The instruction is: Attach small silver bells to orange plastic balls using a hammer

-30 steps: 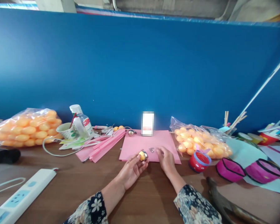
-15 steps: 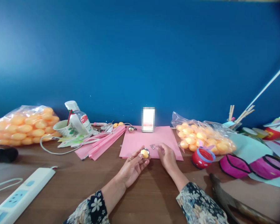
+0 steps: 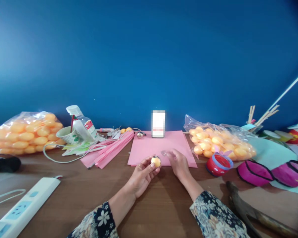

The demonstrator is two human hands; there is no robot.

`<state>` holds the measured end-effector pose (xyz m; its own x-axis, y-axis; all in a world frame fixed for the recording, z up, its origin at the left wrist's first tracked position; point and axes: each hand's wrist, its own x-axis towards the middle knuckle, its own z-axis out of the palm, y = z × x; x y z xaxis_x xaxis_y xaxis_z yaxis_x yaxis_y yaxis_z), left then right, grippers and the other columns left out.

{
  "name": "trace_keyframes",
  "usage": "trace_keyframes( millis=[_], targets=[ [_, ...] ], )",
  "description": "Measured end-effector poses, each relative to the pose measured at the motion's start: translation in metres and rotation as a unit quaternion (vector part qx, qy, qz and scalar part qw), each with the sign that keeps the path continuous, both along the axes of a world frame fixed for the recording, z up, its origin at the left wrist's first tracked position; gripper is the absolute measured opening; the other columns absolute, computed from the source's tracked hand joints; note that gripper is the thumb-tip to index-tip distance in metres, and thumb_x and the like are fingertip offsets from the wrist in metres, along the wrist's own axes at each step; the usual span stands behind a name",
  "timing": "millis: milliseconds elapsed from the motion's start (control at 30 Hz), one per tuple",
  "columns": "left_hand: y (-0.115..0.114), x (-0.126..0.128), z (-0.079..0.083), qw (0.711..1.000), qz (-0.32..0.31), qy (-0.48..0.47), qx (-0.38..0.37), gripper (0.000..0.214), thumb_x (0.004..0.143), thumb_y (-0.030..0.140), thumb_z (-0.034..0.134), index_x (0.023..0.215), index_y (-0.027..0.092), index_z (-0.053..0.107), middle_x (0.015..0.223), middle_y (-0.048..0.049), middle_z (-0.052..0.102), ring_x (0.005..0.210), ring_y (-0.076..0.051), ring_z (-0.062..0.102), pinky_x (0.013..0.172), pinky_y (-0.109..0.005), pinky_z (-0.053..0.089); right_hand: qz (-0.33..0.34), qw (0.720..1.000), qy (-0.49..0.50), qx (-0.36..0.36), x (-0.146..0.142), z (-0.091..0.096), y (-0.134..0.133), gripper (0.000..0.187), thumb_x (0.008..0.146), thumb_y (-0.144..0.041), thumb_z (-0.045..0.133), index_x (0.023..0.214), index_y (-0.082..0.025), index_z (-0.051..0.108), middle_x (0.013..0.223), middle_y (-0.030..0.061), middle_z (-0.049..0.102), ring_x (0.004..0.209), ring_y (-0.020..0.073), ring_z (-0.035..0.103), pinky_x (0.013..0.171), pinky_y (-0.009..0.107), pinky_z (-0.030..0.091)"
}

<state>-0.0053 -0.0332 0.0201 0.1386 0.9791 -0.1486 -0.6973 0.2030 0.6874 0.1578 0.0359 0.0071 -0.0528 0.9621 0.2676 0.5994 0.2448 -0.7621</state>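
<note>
My left hand (image 3: 145, 173) holds a small orange-yellow ball (image 3: 156, 161) between thumb and fingers, above the brown table near the front of the pink paper. Dark, silvery bits cover the ball's upper edge. My right hand (image 3: 179, 162) is closed in a pinch over the pink paper (image 3: 151, 143), with its fingertips at a small shiny silver scrap (image 3: 163, 153). Whether that scrap is lifted or lies on the paper is hard to see. A round silver ball (image 3: 140, 134) sits on the paper's far left corner.
Clear bags of orange balls stand left (image 3: 24, 134) and right (image 3: 217, 142). Folded pink strips (image 3: 114, 150), a paper cup (image 3: 69, 135) and a bottle (image 3: 83, 122) are left. Nearer lies a power strip (image 3: 31, 205). A red pot (image 3: 219, 165) and magenta cases (image 3: 255, 172) are right.
The view has shifted slightly. My left hand has turned the ball a little, so more of its yellow side shows. My right hand stays by the silver scrap.
</note>
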Motion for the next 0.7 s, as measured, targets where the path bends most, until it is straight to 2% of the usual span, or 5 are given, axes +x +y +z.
trace_keyframes(
  millis=[233,300,433,533,700],
  targets=[
    [-0.004,0.005,-0.005,0.994,0.032,0.095,0.032,0.038,0.066,0.016,0.073,0.103,0.021,0.064,0.094,-0.0035,0.065,0.083,-0.012,0.059,0.075,-0.024,0.050,0.035,0.993,0.109,-0.027,-0.001,0.006,-0.002,0.019,0.078,-0.031,0.051,0.084,-0.022,0.067,0.092,0.0039,0.069,0.089,0.0203,0.059,0.076,0.032,0.044],
    [-0.004,0.006,-0.005,0.990,0.051,0.122,0.043,0.042,0.065,0.018,0.073,0.106,0.021,0.063,0.097,-0.0035,0.065,0.085,-0.012,0.059,0.078,-0.025,0.050,0.073,0.973,0.209,-0.058,-0.002,0.008,-0.003,0.018,0.076,-0.034,0.057,0.084,-0.020,0.065,0.089,0.0048,0.068,0.085,0.0194,0.059,0.073,0.030,0.044],
    [-0.002,0.007,-0.006,0.987,0.062,0.142,0.036,0.047,0.068,0.025,0.071,0.114,0.021,0.059,0.102,-0.0050,0.066,0.093,-0.016,0.060,0.091,-0.035,0.046,0.168,0.903,0.362,-0.159,-0.006,0.010,-0.008,0.017,0.072,-0.034,0.067,0.081,-0.019,0.063,0.083,0.0012,0.063,0.075,0.0143,0.057,0.067,0.026,0.044],
    [0.000,0.007,-0.009,0.983,0.081,0.165,0.031,0.052,0.068,0.027,0.071,0.117,0.018,0.056,0.102,-0.0063,0.067,0.097,-0.017,0.060,0.096,-0.037,0.042,0.219,0.880,0.380,-0.181,-0.008,0.014,-0.012,0.015,0.071,-0.032,0.069,0.077,-0.019,0.063,0.075,-0.0015,0.060,0.072,0.0121,0.055,0.071,0.027,0.044],
    [0.000,0.008,-0.010,0.974,0.110,0.194,0.032,0.052,0.068,0.027,0.071,0.116,0.017,0.055,0.107,-0.0086,0.066,0.101,-0.020,0.060,0.096,-0.036,0.041,0.255,0.887,0.343,-0.177,-0.009,0.021,-0.016,0.019,0.071,-0.035,0.068,0.073,-0.018,0.062,0.072,-0.0017,0.058,0.072,0.0125,0.055,0.075,0.028,0.046]
  ],
)
